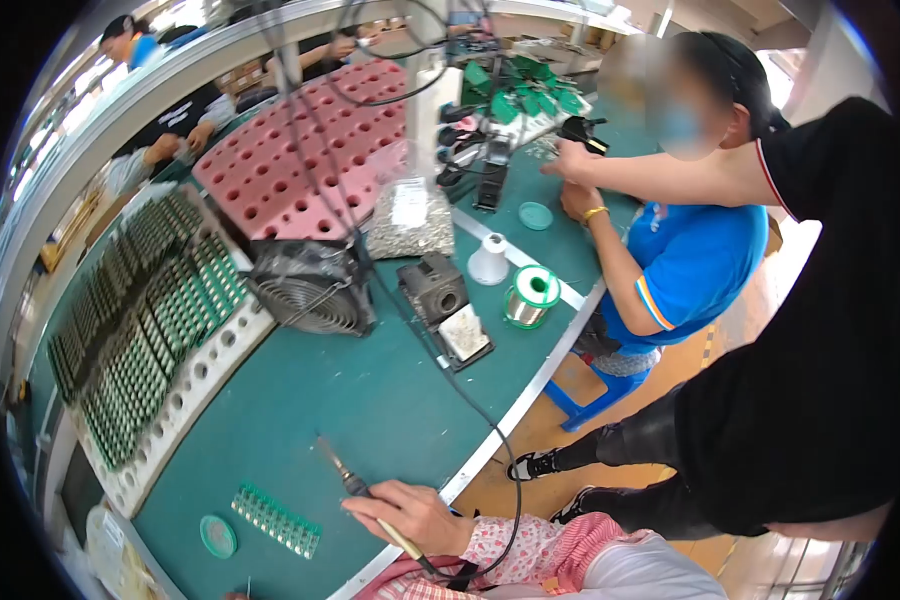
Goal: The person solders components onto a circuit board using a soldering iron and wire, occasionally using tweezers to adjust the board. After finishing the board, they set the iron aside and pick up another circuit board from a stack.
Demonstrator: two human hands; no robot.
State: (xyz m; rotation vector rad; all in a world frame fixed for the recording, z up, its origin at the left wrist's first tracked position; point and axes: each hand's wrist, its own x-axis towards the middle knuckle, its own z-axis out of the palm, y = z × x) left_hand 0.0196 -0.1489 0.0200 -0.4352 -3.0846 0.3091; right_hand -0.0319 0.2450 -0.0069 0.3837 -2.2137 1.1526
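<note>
A soldering iron (355, 484) is held in my right hand (418, 515), its tip pointing up and left over the green mat. My left hand (236, 596) barely shows at the bottom edge, beside a thin wire-like piece; its fingers are mostly hidden. Between and ahead of the hands lies a green circuit board strip (276, 520) with rows of small parts. A round green lid or dish (218, 537) rests left of the strip.
Left stands a tray of boards (150, 330). Further back are a fan (312, 287), pink foam (300, 150), a bag of parts (410, 222), an iron stand (444, 300) and a solder spool (532, 297). Two people are at the right, with others behind.
</note>
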